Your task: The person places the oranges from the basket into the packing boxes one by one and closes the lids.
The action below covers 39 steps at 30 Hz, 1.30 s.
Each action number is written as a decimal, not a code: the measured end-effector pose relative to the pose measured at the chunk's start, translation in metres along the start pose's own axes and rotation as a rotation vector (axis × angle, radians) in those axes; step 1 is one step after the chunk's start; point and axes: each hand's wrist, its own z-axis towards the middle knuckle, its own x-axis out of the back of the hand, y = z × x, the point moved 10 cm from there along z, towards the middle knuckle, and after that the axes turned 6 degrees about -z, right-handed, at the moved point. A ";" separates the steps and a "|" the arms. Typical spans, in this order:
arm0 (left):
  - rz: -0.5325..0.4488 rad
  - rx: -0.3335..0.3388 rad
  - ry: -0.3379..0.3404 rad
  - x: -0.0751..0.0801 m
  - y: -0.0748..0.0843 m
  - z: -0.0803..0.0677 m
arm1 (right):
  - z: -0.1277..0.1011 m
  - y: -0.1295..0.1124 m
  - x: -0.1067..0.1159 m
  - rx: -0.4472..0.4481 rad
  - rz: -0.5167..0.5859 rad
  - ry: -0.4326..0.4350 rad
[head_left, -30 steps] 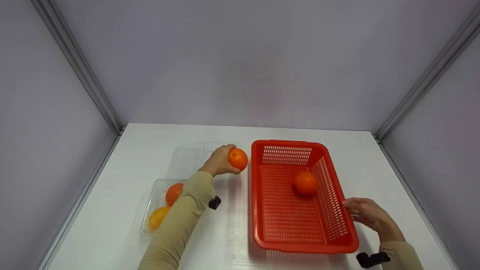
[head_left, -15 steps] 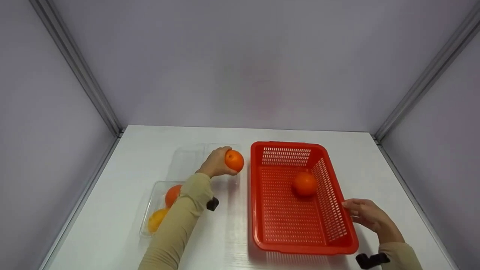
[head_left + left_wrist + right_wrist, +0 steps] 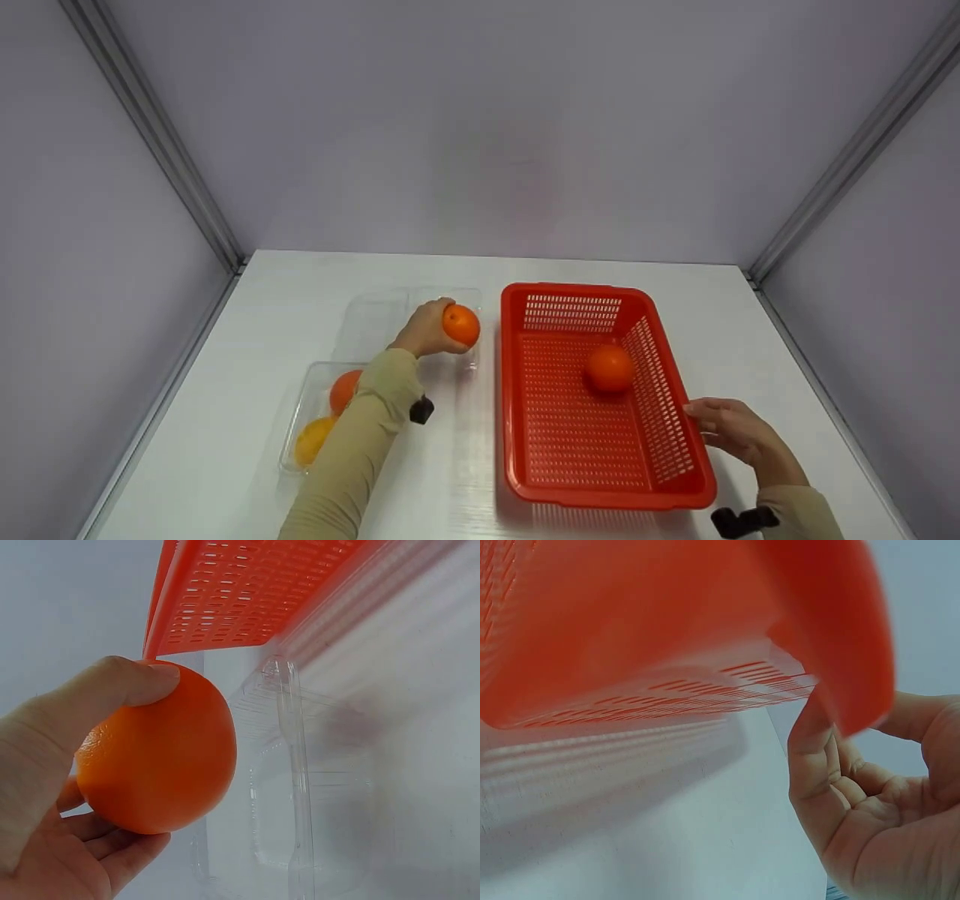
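My left hand (image 3: 427, 331) grips an orange (image 3: 461, 325), thumb on one side and fingers curled under the other. Below the fruit lies a clear plastic container (image 3: 300, 787), just left of the red basket (image 3: 513, 420). Inside that slotted basket a second orange (image 3: 609, 369) sits toward its right wall. My right hand (image 3: 739, 433) pinches the basket's right rim, as the right wrist view (image 3: 855, 637) also shows, with the thumb partly hidden behind the rim. At front left, a clear tray (image 3: 296, 409) holds an orange-red fruit (image 3: 344, 391) and a yellow-orange one (image 3: 313, 441), both partly covered by my left sleeve.
Everything stands on a white table (image 3: 420, 480). Pale panels (image 3: 480, 135) enclose it at the back and both sides, with metal rails (image 3: 172, 150) at the corners. A dark wrist mount (image 3: 421, 410) juts from my left sleeve.
My left hand has drifted slightly left and toward me with the orange, farther from the basket and over the clear container. My right hand stays at the basket's rim.
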 end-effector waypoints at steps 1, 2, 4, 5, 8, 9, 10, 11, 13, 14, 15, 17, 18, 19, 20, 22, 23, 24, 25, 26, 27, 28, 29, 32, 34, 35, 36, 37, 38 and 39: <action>0.000 0.005 -0.002 0.000 -0.001 0.000 | 0.000 0.000 0.000 -0.001 0.000 0.000; 0.002 0.008 -0.002 -0.001 -0.003 0.001 | 0.000 0.000 0.000 -0.003 0.000 0.001; 0.006 0.021 -0.005 -0.002 -0.006 0.001 | 0.000 0.000 0.000 -0.004 -0.005 0.003; 0.007 0.025 -0.006 -0.002 -0.008 0.002 | 0.000 0.000 0.000 -0.005 -0.008 0.003; 0.001 0.032 0.000 -0.003 -0.012 0.003 | 0.000 0.000 -0.001 -0.009 -0.012 0.004; -0.004 0.035 0.001 -0.003 -0.014 0.003 | 0.000 0.000 -0.001 -0.010 -0.014 0.004; -0.009 0.034 0.005 -0.003 -0.015 0.004 | 0.000 0.000 0.000 -0.011 -0.015 0.005; -0.014 0.034 0.008 -0.004 -0.016 0.004 | 0.000 0.001 0.000 -0.012 -0.015 0.006; -0.023 0.036 0.013 -0.004 -0.018 0.003 | 0.000 0.001 0.000 -0.011 -0.015 0.005; -0.027 0.037 0.015 -0.004 -0.019 0.003 | 0.000 0.001 0.000 -0.011 -0.013 0.004; -0.029 0.038 0.015 -0.004 -0.020 0.003 | 0.000 0.001 0.000 -0.009 -0.012 0.004; -0.029 0.039 0.017 -0.005 -0.021 0.003 | 0.000 0.001 0.000 -0.004 -0.003 -0.003; -0.030 0.038 0.018 -0.005 -0.021 0.002 | 0.000 0.001 -0.001 0.003 0.001 -0.012; -0.030 0.038 0.019 -0.006 -0.022 0.002 | 0.000 0.000 -0.001 0.009 0.005 -0.019; -0.033 0.041 0.021 -0.006 -0.023 0.002 | 0.000 0.000 -0.002 0.015 0.012 -0.026; -0.038 0.056 0.023 -0.007 -0.026 0.001 | 0.000 -0.001 -0.002 0.021 0.017 -0.033; -0.039 0.061 0.028 -0.007 -0.027 0.001 | 0.000 -0.001 -0.003 0.025 0.016 -0.037; -0.042 0.069 0.030 -0.008 -0.029 0.001 | 0.000 -0.001 -0.002 0.024 0.015 -0.036; -0.045 0.078 0.033 -0.008 -0.031 0.001 | 0.000 -0.001 -0.002 0.022 0.012 -0.034; -0.046 0.085 0.037 -0.009 -0.032 0.001 | 0.000 -0.001 -0.002 0.019 0.008 -0.030; -0.046 0.089 0.042 -0.009 -0.034 0.001 | 0.000 -0.001 -0.002 0.015 0.005 -0.027; -0.046 0.090 0.048 -0.009 -0.035 0.001 | 0.000 -0.001 -0.002 0.016 0.003 -0.028; -0.050 0.095 0.054 -0.009 -0.036 0.001 | 0.000 -0.001 -0.002 0.016 0.001 -0.028; -0.060 0.110 0.065 -0.010 -0.040 0.001 | 0.000 -0.001 -0.002 0.014 0.002 -0.025; -0.062 0.119 0.070 -0.011 -0.041 0.001 | 0.000 -0.001 -0.002 0.014 0.004 -0.023; -0.059 0.121 0.075 -0.011 -0.042 0.001 | 0.000 -0.001 -0.002 0.012 0.006 -0.021; -0.054 0.120 0.080 -0.012 -0.042 0.001 | 0.000 -0.001 -0.002 0.010 0.007 -0.019; -0.051 0.120 0.084 -0.012 -0.043 0.001 | 0.000 0.000 -0.001 0.008 0.009 -0.016; -0.052 0.124 0.088 -0.012 -0.043 0.001 | 0.000 0.000 -0.001 0.005 0.012 -0.011; -0.050 0.127 0.091 -0.013 -0.044 0.001 | 0.000 0.001 -0.001 0.002 0.015 -0.009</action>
